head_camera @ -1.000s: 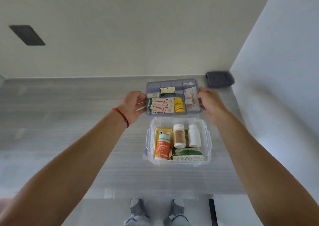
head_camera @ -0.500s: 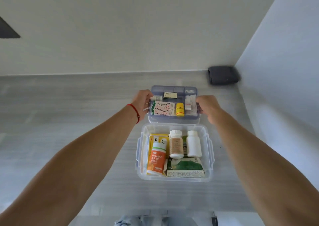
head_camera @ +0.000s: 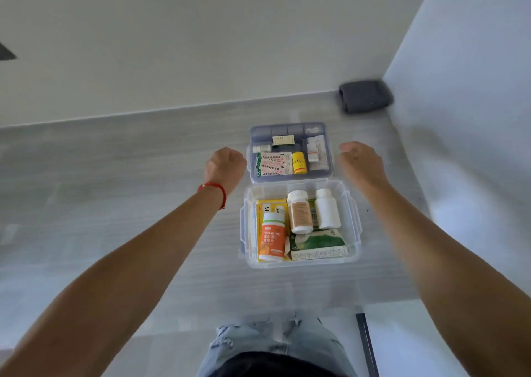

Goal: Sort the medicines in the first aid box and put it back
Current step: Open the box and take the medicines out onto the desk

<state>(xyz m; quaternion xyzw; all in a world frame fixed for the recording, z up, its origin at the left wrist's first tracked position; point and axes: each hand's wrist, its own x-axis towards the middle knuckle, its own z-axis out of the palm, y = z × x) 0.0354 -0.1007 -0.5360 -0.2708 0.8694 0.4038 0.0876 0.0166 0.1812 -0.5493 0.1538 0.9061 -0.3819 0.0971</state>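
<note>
Head view: tray (head_camera: 290,177) lies between left hand (head_camera: 224,167) and right hand (head_camera: 362,163).

Pale off-white wall (head_camera: 201,46) ran behind a grey wood-grain counter (head_camera: 115,189), a second white wall (head_camera: 474,117) closed the right side, a folded dark grey cloth (head_camera: 364,96) sat in the back corner, soft even daylight, white floor (head_camera: 431,342) lay below the counter edge.
</note>
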